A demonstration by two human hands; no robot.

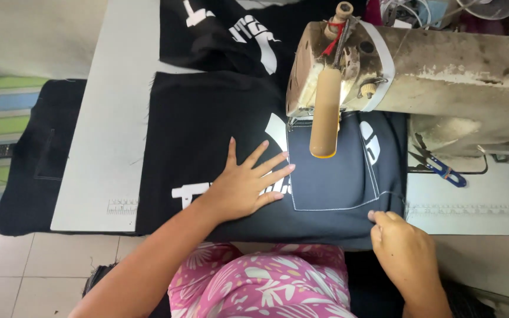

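Pinching the near edge of the black printed fabric panel (207,129), our right hand (405,250) grips the cloth just below the corner of a dark blue stitched pocket piece (331,182). Our left hand (244,185) lies flat with fingers spread on the fabric, holding nothing. Beyond, the worn beige sewing machine (443,76) stands over the pocket on the pale grey worktop (107,118), blue-handled snips (443,169) beside it.

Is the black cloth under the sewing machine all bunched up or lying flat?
Flat. The black cloth lies spread on the table, the left hand pressing it with fingers splayed, the right hand pinching its edge.
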